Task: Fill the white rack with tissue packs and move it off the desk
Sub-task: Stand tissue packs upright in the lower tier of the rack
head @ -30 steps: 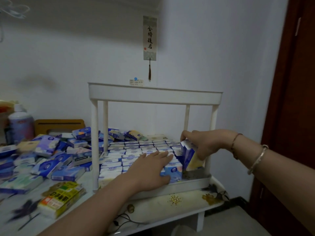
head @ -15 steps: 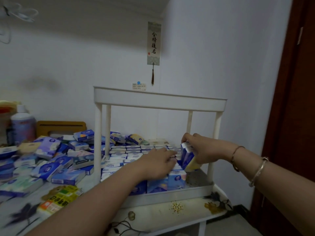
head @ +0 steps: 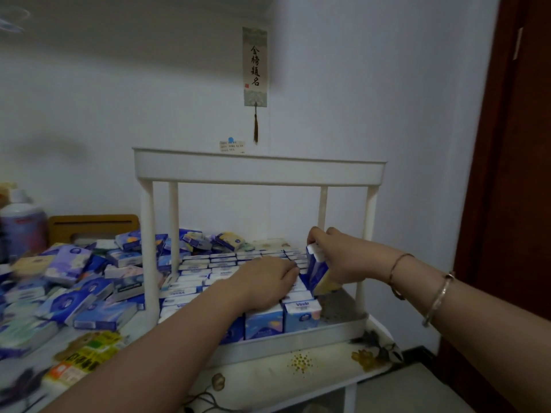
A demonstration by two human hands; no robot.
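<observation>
The white rack (head: pixel 259 171) stands on the desk, its lower tray (head: pixel 298 342) packed with rows of upright blue-and-white tissue packs (head: pixel 301 315). My left hand (head: pixel 265 283) rests palm down on top of the packed rows, fingers curled at their right end. My right hand (head: pixel 337 259) grips a small bundle of tissue packs (head: pixel 317 271) upright, held just above the bare strip at the tray's right side. The rack's top shelf is seen from below, so its contents are hidden.
A loose heap of tissue packs (head: pixel 77 281) covers the desk left of the rack. A yellow packet (head: pixel 80 356) lies near the desk's front edge. A bottle (head: pixel 22 225) and a wooden holder (head: pixel 92 226) stand at the back left. A dark door (head: pixel 518 174) is on the right.
My left hand slid further right over the packed rows toward the bundle. My right hand shifted the bundle slightly. The view moved closer.
</observation>
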